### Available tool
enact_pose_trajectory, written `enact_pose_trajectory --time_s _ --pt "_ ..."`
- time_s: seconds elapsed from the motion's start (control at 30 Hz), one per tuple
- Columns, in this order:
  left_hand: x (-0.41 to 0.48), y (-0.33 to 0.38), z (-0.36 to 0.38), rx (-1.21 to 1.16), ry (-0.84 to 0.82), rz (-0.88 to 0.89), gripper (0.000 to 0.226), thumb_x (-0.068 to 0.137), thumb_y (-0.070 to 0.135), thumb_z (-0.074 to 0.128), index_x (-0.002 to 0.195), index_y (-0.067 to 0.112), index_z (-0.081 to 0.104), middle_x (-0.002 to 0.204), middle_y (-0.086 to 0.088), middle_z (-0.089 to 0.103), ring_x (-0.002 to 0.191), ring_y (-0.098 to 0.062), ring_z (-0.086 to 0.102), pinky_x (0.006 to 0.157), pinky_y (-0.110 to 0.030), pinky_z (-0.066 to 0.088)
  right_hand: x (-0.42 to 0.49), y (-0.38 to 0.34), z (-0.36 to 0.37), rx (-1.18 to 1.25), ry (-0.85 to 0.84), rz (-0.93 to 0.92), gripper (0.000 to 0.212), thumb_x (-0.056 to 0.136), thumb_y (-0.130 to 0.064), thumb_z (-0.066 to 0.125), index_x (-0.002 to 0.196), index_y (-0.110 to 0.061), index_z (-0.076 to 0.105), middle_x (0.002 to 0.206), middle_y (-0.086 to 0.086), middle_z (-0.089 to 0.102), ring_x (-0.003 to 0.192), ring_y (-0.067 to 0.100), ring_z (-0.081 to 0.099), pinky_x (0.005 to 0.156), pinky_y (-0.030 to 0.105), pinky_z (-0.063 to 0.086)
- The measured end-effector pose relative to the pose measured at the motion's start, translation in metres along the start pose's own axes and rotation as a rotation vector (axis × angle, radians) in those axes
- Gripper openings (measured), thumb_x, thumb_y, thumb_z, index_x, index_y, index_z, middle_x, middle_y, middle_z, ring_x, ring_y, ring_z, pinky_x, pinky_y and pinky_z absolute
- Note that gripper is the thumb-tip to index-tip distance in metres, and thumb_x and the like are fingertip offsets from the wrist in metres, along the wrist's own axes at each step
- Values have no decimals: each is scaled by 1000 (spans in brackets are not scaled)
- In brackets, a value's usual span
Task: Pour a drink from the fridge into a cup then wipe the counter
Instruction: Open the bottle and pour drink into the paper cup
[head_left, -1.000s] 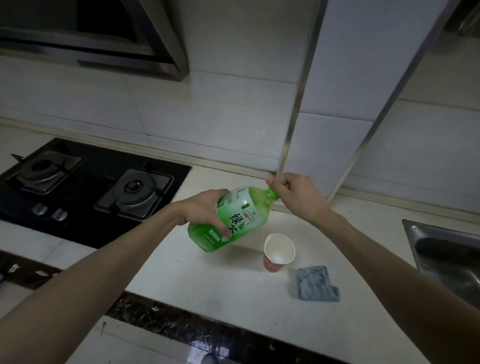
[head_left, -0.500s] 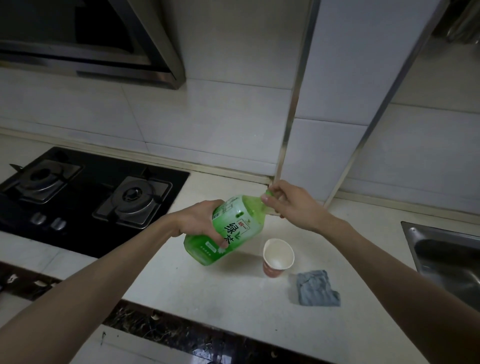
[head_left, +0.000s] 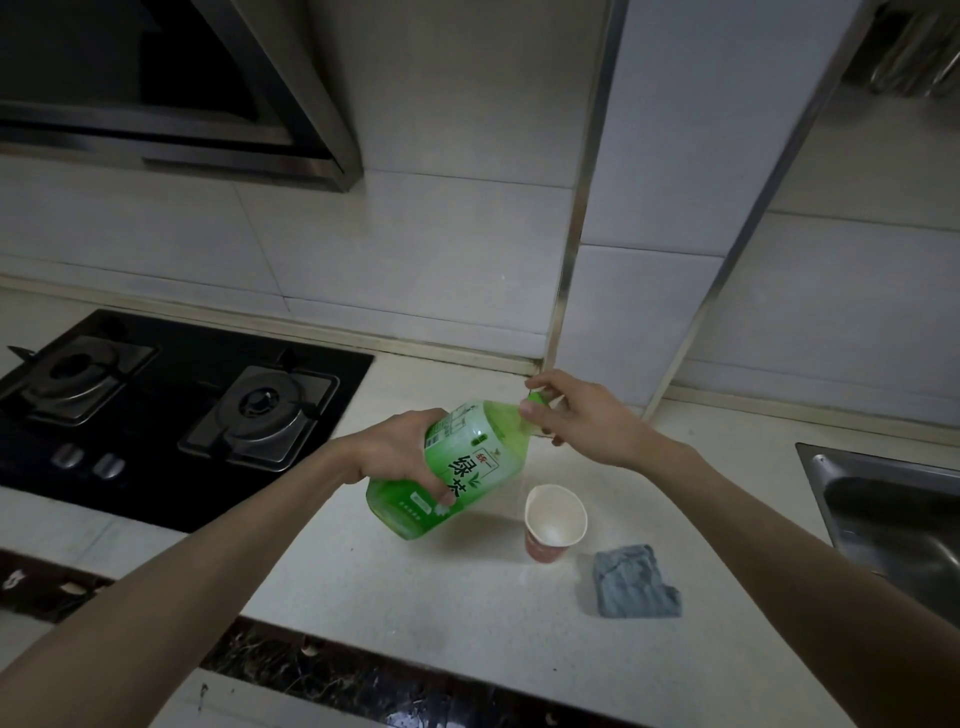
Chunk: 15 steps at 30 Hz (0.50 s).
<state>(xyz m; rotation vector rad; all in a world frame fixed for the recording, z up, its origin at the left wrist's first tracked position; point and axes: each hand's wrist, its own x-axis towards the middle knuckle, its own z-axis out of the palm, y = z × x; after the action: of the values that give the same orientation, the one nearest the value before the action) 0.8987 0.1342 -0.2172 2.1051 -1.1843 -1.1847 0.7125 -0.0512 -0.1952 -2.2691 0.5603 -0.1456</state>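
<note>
A green tea bottle hangs tilted above the white counter, its neck pointing up and to the right. My left hand grips its body from the left. My right hand pinches the green cap at the neck. A red paper cup with a white inside stands upright on the counter just right of the bottle's base; I see no liquid in it. A folded grey cloth lies to the right of the cup.
A black two-burner gas hob is set into the counter at the left, under a range hood. A steel sink sits at the right edge. A tiled wall with a jutting column closes the back.
My hands and the bottle have held nearly the same pose. My right fingers have shifted slightly around the cap. The cup and cloth have not moved.
</note>
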Motion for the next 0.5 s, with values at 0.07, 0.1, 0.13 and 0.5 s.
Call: enact_pose_trajectory --time_s 0.07,0.1,0.13,0.5 --pt "1 2 0 1 0 3 74 50 20 96 112 25 57 105 5 73 97 -15 71 84 -39 61 2 -1 1 -7 80 46 37 92 -49 56 103 -14 63 82 -1 69 63 10 66 68 31 56" --pt "1 3 0 7 1 4 74 50 21 96 112 25 57 104 6 73 96 -14 71 84 -39 61 2 0 0 -19 98 48 34 92 -46 58 96 -14 64 73 -3 68 57 4 63 63 26 54" --pt "1 3 0 13 2 4 75 49 21 96 112 26 57 104 6 73 96 -14 71 84 -38 61 3 1 -2 -21 98 38 28 91 -42 62 93 -14 65 69 -5 66 54 0 60 60 22 51" --pt "0 1 6 20 4 4 77 49 23 97 113 27 56 105 6 73 97 -15 71 84 -39 61 -6 1 -3 37 88 96 36 94 -44 56 104 -11 66 80 -2 67 56 6 64 52 13 47"
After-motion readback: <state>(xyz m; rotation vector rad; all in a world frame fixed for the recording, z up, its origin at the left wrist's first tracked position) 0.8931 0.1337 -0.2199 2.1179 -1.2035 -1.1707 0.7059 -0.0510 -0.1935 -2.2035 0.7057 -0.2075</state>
